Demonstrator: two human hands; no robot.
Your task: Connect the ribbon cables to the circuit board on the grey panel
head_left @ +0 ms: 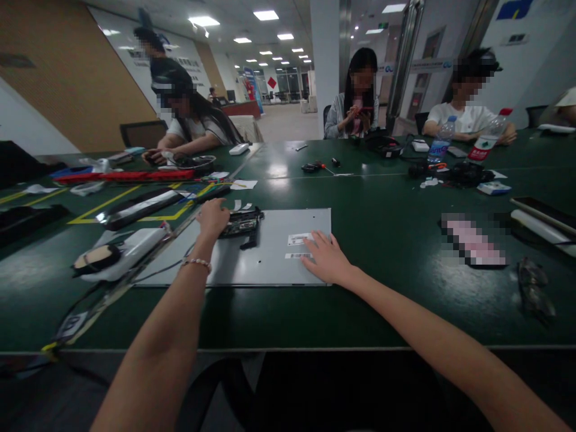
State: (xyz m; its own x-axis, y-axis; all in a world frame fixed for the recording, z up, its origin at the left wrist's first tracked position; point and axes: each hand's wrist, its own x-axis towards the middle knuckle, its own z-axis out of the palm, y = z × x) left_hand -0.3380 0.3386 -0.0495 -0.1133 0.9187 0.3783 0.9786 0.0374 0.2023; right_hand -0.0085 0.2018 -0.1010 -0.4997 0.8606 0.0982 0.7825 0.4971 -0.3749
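Note:
A flat light-grey panel (279, 270) with two barcode labels (299, 239) lies on the table in front of me. My right hand (328, 259) is spread flat on the panel's right side, fingers over the label edges, holding nothing. On the panel's upper middle rests a black bracket-like part (243, 225) with uneven projecting ends; its exact kind is unclear. My left hand (215, 217), with curled fingers, grips the left end of this part. Its fingertips are partly hidden. Two small white strips (242, 205) lie just behind the part.
Left of the panel are a white device (130, 255), cables and a black-and-silver bundle (139, 207). A screwdriver (326, 168) lies farther back. At right are a pink phone (474, 240), glasses (535, 288) and two bottles (488, 138). Several people are around the table.

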